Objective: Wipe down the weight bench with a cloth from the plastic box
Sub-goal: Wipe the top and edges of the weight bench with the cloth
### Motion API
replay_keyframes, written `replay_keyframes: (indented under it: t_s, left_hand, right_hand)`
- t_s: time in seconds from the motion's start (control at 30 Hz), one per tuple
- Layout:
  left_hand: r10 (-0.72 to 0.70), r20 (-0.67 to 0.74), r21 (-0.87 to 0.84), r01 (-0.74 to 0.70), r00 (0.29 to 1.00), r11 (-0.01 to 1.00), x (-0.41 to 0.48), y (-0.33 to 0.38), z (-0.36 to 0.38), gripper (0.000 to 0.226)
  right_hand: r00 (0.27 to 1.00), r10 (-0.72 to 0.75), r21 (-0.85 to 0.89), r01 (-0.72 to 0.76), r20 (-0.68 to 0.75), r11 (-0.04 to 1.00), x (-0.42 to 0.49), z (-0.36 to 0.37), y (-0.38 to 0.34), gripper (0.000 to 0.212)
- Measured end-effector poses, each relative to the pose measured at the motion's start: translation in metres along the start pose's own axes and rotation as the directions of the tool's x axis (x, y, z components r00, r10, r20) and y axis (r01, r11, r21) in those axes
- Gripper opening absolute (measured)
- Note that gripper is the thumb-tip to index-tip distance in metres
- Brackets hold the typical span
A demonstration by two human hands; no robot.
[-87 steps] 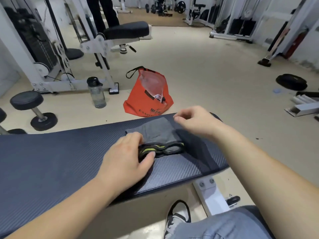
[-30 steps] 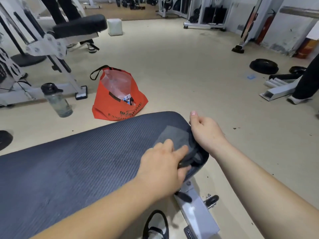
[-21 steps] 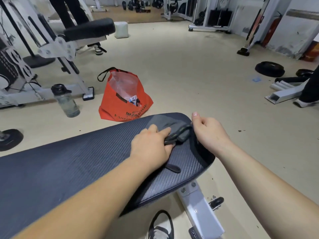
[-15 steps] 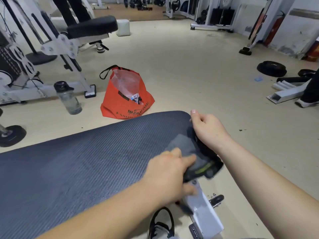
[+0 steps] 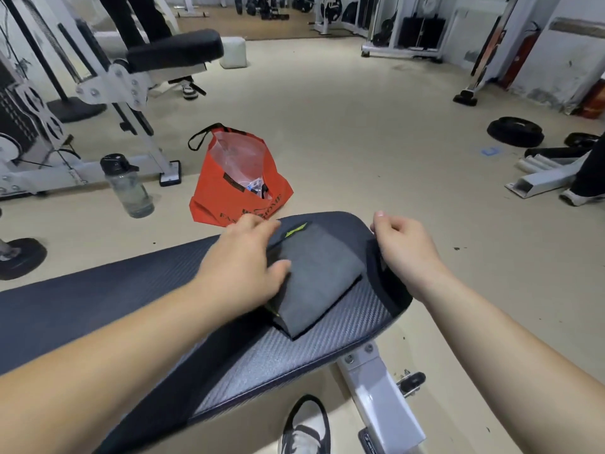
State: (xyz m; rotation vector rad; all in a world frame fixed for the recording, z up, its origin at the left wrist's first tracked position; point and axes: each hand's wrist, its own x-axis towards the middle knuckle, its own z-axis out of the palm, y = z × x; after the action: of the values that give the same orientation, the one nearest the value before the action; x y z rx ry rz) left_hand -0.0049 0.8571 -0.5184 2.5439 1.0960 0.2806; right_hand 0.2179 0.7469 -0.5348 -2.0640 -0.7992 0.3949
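A dark padded weight bench (image 5: 330, 342) runs from lower left to centre, its rounded end at right. A folded grey cloth (image 5: 319, 276) with a small green tag lies flat on that end. My left hand (image 5: 242, 267) presses on the cloth's left edge, fingers spread over it. My right hand (image 5: 404, 249) sits at the bench's right end, fingers curled around the pad's edge. No plastic box can be made out.
An orange bag (image 5: 235, 178) with a clear plastic liner stands on the floor beyond the bench, a water bottle (image 5: 127, 185) to its left. Another bench and white machine frame (image 5: 124, 73) stand at upper left. Weight plates (image 5: 515, 131) and another person's leg are at right. My shoe (image 5: 306, 427) is below.
My left hand has slid the cloth from the bench's near edge back up towards the far side of the pad, where it now lies flatter. My right hand has stayed at the bench end.
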Motion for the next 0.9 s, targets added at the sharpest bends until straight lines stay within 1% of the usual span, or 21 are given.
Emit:
replay_keyframes:
  t_s: [0.03, 0.07, 0.1, 0.13, 0.17, 0.2, 0.23, 0.27, 0.33, 0.4, 0.47, 0.53, 0.6, 0.67, 0.73, 0.8, 0.87, 0.9]
  left_hand:
    - [0.101, 0.002, 0.044, -0.101, 0.995, 0.994, -0.007, 0.007, 0.006, 0.066]
    - [0.179, 0.083, 0.076, -0.185, 0.980, 0.980, -0.012, 0.014, 0.014, 0.066]
    - [0.226, 0.187, 0.142, -0.254, 0.956, 0.957, -0.016, 0.019, 0.023, 0.065]
    - [0.242, 0.273, 0.227, -0.307, 0.931, 0.924, -0.019, 0.024, 0.032, 0.063]
    - [0.260, 0.310, 0.289, -0.351, 0.914, 0.891, -0.018, 0.029, 0.039, 0.060]
    - [0.292, 0.321, 0.299, -0.389, 0.901, 0.871, -0.014, 0.033, 0.042, 0.058]
    - [0.333, 0.332, 0.272, -0.427, 0.883, 0.862, -0.007, 0.037, 0.044, 0.056]
    - [0.376, 0.353, 0.235, -0.470, 0.856, 0.851, 0.002, 0.042, 0.046, 0.055]
    - [0.446, 0.392, 0.214, -0.551, 0.805, 0.806, 0.021, 0.052, 0.051, 0.056]
    - [0.466, 0.393, 0.234, -0.576, 0.793, 0.783, 0.041, 0.059, 0.058, 0.061]
    - [0.433, 0.368, 0.243, -0.535, 0.823, 0.809, 0.059, 0.061, 0.062, 0.066]
    - [0.357, 0.322, 0.248, -0.442, 0.877, 0.862, 0.075, 0.054, 0.065, 0.065]
    - [0.273, 0.263, 0.247, -0.339, 0.925, 0.908, 0.082, 0.039, 0.063, 0.061]
    - [0.219, 0.199, 0.250, -0.265, 0.955, 0.931, 0.075, 0.014, 0.058, 0.059]
    - [0.155, 0.142, 0.259, -0.188, 0.978, 0.947, 0.060, -0.018, 0.046, 0.058]
    - [0.027, 0.114, 0.255, -0.055, 0.993, 0.965, 0.043, -0.052, 0.028, 0.058]
    - [-0.118, 0.097, 0.260, 0.089, 0.988, 0.961, 0.025, -0.080, 0.012, 0.058]
    - [-0.168, 0.082, 0.273, 0.140, 0.982, 0.952, 0.014, -0.087, 0.007, 0.058]
  right_hand:
    - [0.999, -0.031, -0.048, 0.031, 0.011, 0.998, -0.001, 0.001, -0.001, 0.057]
    - [0.999, -0.047, -0.075, 0.048, 0.021, 0.996, -0.001, 0.002, -0.002, 0.055]
    - [0.998, -0.051, -0.079, 0.054, 0.036, 0.995, 0.000, 0.004, -0.002, 0.055]
    - [0.998, -0.047, -0.077, 0.050, 0.042, 0.996, 0.001, 0.006, -0.003, 0.057]
    - [0.999, -0.038, -0.073, 0.040, 0.039, 0.997, 0.001, 0.007, -0.003, 0.059]
    - [0.999, -0.035, -0.071, 0.037, 0.024, 0.997, 0.002, 0.008, -0.004, 0.059]
    - [0.999, -0.037, -0.080, 0.038, 0.014, 0.996, 0.004, 0.008, -0.004, 0.059]
    - [0.999, -0.039, -0.091, 0.040, 0.004, 0.995, 0.005, 0.008, -0.004, 0.058]
    - [0.999, -0.034, -0.110, 0.033, -0.015, 0.993, 0.008, 0.008, -0.003, 0.057]
    - [0.998, -0.049, -0.155, 0.041, -0.045, 0.987, 0.012, 0.010, 0.000, 0.055]
    - [0.994, -0.079, -0.218, 0.062, -0.069, 0.974, 0.016, 0.012, 0.005, 0.051]
    - [0.990, -0.122, -0.252, 0.099, -0.077, 0.963, 0.018, 0.015, 0.005, 0.048]
    - [0.989, -0.144, -0.257, 0.129, -0.037, 0.958, 0.015, 0.020, 0.000, 0.047]
    - [0.985, -0.169, -0.256, 0.168, 0.017, 0.952, 0.012, 0.028, -0.007, 0.047]
    - [0.980, -0.185, -0.260, 0.199, 0.077, 0.945, 0.007, 0.037, -0.016, 0.045]
    - [0.971, -0.193, -0.259, 0.224, 0.139, 0.939, 0.002, 0.045, -0.024, 0.041]
    - [0.962, -0.205, -0.269, 0.249, 0.183, 0.930, -0.003, 0.049, -0.030, 0.039]
    - [0.958, -0.212, -0.279, 0.261, 0.194, 0.924, -0.005, 0.050, -0.032, 0.039]
